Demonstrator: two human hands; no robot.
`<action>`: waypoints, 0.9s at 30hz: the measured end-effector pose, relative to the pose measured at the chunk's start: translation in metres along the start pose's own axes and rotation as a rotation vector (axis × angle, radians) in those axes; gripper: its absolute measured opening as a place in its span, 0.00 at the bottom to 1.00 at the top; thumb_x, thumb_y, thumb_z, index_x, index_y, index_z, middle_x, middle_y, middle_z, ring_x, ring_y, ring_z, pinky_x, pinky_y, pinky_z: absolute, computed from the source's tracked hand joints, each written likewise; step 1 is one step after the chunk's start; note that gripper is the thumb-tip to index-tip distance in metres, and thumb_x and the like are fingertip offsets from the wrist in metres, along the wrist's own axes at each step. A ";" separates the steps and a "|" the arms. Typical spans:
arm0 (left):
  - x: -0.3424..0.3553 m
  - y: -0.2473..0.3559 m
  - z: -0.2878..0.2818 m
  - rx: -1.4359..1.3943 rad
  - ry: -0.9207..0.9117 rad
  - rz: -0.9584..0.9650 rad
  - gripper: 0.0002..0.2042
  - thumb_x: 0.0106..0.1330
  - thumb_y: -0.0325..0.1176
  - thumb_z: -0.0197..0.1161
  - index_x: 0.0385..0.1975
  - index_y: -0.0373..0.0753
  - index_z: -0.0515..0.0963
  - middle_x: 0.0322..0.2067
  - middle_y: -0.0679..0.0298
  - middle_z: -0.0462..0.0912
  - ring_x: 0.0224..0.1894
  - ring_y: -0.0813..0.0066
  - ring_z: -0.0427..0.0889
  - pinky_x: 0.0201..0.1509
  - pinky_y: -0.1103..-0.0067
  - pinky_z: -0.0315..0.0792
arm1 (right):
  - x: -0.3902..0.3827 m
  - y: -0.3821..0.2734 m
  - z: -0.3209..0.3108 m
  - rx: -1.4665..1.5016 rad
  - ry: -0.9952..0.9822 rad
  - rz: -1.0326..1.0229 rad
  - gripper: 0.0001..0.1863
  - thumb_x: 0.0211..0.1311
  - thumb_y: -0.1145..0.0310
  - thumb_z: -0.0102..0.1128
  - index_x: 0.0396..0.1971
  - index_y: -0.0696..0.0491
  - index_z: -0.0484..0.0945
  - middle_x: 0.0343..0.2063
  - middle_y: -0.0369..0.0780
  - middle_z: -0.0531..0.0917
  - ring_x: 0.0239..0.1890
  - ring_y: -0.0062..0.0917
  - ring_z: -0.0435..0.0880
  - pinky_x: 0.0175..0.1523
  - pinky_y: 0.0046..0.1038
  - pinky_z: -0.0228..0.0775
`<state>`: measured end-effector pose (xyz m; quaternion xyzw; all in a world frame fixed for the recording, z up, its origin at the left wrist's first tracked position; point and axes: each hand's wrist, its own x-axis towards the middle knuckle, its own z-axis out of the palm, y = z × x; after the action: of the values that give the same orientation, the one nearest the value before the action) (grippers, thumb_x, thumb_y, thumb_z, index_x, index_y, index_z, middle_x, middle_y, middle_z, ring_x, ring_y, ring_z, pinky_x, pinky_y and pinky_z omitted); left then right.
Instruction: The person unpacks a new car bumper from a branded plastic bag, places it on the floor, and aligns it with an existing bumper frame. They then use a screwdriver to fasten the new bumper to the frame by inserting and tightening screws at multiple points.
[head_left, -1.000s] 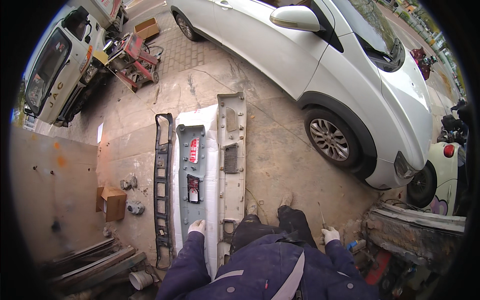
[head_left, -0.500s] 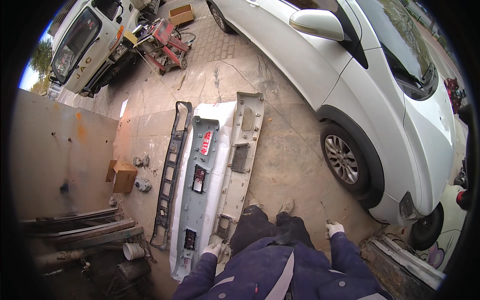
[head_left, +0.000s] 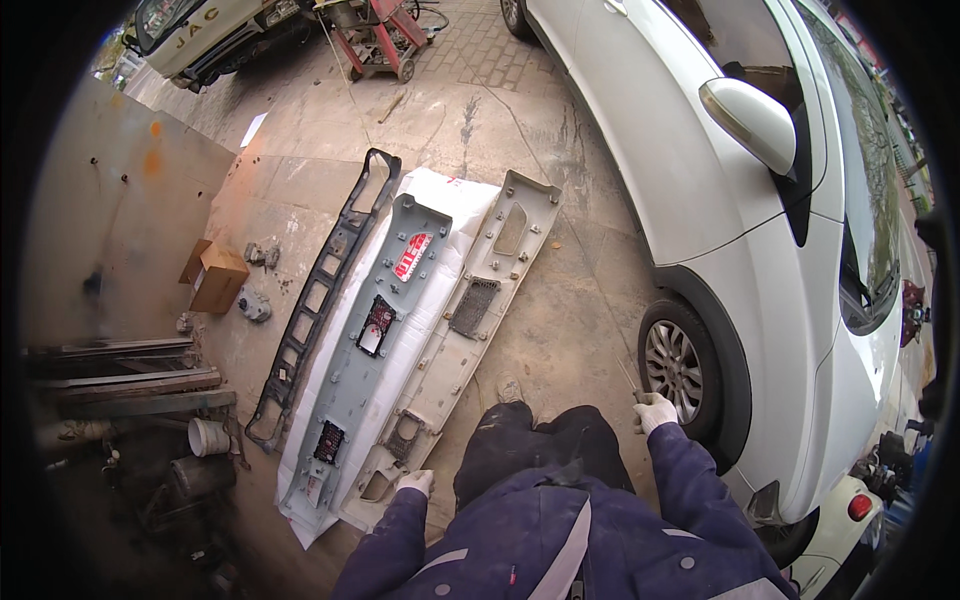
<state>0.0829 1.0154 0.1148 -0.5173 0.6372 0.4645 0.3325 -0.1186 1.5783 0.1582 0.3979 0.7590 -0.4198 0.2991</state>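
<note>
My right hand [head_left: 655, 411], in a white glove, is closed round the handle of a thin-shafted screwdriver [head_left: 636, 392], held out in front of the car's front wheel [head_left: 678, 368]. Lower left, my gloved left hand [head_left: 415, 483] has its fingers curled; whether anything is inside them is hidden. It appears beside the near end of a long beige trim panel [head_left: 455, 358]. Next to that panel lies a grey-blue trim panel [head_left: 350, 385] on white sheeting [head_left: 437, 190]. A black slotted frame [head_left: 312, 300] lies left of them.
A white car [head_left: 690, 190] stands along the right. At the far left is a truck [head_left: 215, 45], with a red cart [head_left: 378, 40] near it. A cardboard box [head_left: 215, 277], a white bucket [head_left: 208, 437] and stacked metal bars [head_left: 140, 385] lie by the left wall panel [head_left: 120, 200].
My view has turned and moved forward, so the panels now slant and the truck sits higher. The right hand with the screwdriver appears closer to the car's wheel.
</note>
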 end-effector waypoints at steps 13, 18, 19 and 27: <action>0.118 0.155 0.059 0.039 0.016 0.170 0.19 0.76 0.41 0.62 0.57 0.33 0.82 0.41 0.61 0.89 0.37 0.74 0.86 0.39 0.76 0.79 | 0.184 -0.183 0.094 -0.725 -0.160 -0.418 0.24 0.66 0.57 0.61 0.60 0.49 0.81 0.50 0.52 0.87 0.56 0.48 0.85 0.62 0.40 0.76; 0.203 0.258 0.156 -0.153 -0.064 0.120 0.19 0.77 0.39 0.60 0.61 0.33 0.80 0.47 0.58 0.88 0.43 0.72 0.86 0.44 0.76 0.79 | 0.320 -0.230 0.173 -0.880 -0.247 -0.463 0.25 0.70 0.51 0.57 0.61 0.47 0.80 0.51 0.53 0.87 0.56 0.50 0.84 0.62 0.45 0.75; 0.228 0.275 0.177 -0.103 -0.085 0.159 0.19 0.77 0.39 0.60 0.61 0.33 0.80 0.48 0.58 0.88 0.44 0.71 0.86 0.45 0.76 0.79 | 0.345 -0.234 0.187 -0.881 -0.272 -0.492 0.24 0.71 0.50 0.56 0.60 0.47 0.81 0.50 0.54 0.87 0.55 0.51 0.84 0.61 0.46 0.75; 0.469 0.350 0.324 0.055 -0.014 0.393 0.18 0.71 0.38 0.61 0.54 0.35 0.85 0.48 0.52 0.90 0.51 0.63 0.89 0.56 0.73 0.79 | 0.481 -0.242 0.266 -1.076 -0.383 -0.700 0.19 0.72 0.55 0.54 0.52 0.51 0.82 0.45 0.52 0.88 0.51 0.50 0.86 0.57 0.48 0.77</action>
<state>-0.3888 1.1661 -0.3349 -0.3704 0.7362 0.5063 0.2538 -0.5363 1.4358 -0.2492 -0.1579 0.8803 -0.1180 0.4314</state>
